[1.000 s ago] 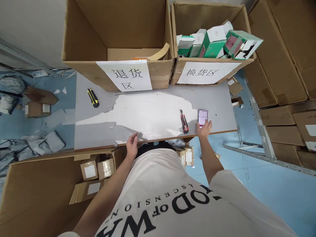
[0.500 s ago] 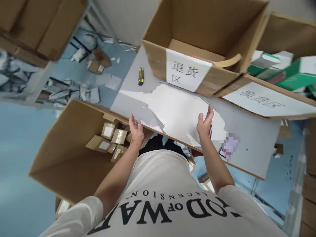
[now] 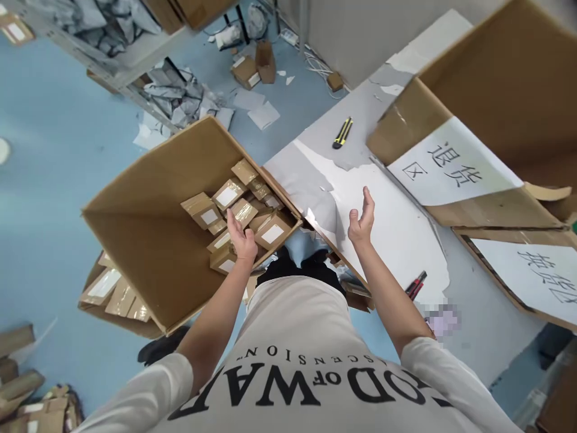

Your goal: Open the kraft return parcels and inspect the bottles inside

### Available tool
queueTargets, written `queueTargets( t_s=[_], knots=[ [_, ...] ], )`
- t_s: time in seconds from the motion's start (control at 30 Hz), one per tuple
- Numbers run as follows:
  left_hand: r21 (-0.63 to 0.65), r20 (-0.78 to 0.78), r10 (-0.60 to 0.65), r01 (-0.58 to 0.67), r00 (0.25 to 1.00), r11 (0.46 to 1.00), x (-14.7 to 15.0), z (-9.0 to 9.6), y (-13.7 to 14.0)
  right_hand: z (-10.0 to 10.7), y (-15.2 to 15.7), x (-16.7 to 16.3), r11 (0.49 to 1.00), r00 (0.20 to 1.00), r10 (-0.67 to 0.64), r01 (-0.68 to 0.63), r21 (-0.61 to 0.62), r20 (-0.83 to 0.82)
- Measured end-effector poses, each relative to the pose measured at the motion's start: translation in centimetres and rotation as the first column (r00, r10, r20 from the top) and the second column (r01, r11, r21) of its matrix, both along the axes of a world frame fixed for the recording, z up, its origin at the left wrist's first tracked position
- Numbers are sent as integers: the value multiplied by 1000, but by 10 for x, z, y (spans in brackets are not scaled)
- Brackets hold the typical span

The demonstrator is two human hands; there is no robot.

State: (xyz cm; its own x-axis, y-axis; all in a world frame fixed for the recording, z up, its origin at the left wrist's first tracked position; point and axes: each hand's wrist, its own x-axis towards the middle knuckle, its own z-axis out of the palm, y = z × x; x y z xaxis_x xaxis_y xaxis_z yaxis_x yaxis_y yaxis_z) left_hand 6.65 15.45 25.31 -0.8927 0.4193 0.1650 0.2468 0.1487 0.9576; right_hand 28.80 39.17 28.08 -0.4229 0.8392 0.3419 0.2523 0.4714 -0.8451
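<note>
My left hand (image 3: 240, 237) is open, palm up, reaching over a big open cardboard box (image 3: 139, 240) on the floor that holds several small taped parcels (image 3: 234, 207). It hovers just above the parcels and holds nothing. My right hand (image 3: 362, 219) is open too, fingers raised, hanging in the air above the near edge of the grey table (image 3: 374, 198), empty.
On the table lie a yellow-black utility knife (image 3: 342, 133), a red-black knife (image 3: 415, 285) and a phone (image 3: 440, 319). Two large labelled cardboard boxes (image 3: 455, 168) stand at its far side. Grey mailer bags (image 3: 180, 96) and scraps litter the blue floor.
My view has swung left toward the floor box. My right hand left the phone and lifted off the table; my left hand moved from the table edge over the parcels.
</note>
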Motion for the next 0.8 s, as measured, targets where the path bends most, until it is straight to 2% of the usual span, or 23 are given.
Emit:
queueTargets(
  t_s=[0.13, 0.33, 0.47, 0.57, 0.7, 0.8],
  knots=[
    [24, 12, 92, -93, 996, 995, -43, -6, -48, -4, -32, -74, 987, 986, 160, -161, 2, 41],
    [-25, 76, 287, -286, 955, 958, -84, -19, -116, -20, -71, -169, 910, 900, 414, -411, -52, 134],
    [-47, 89, 393, -391, 915, 919, -93, -33, -141, -32, -86, -211, 842, 823, 539, -529, -104, 181],
    [-65, 122, 438, -433, 891, 899, -94, -47, -148, -44, -91, -233, 813, 782, 582, -559, -165, 222],
    [-82, 183, 487, -481, 854, 873, -93, -82, -151, -82, -88, -257, 790, 755, 610, -554, -263, 241],
    [-158, 292, 526, -502, 799, 850, -92, -127, -155, -130, -79, -268, 784, 735, 612, -514, -348, 292]
  ],
)
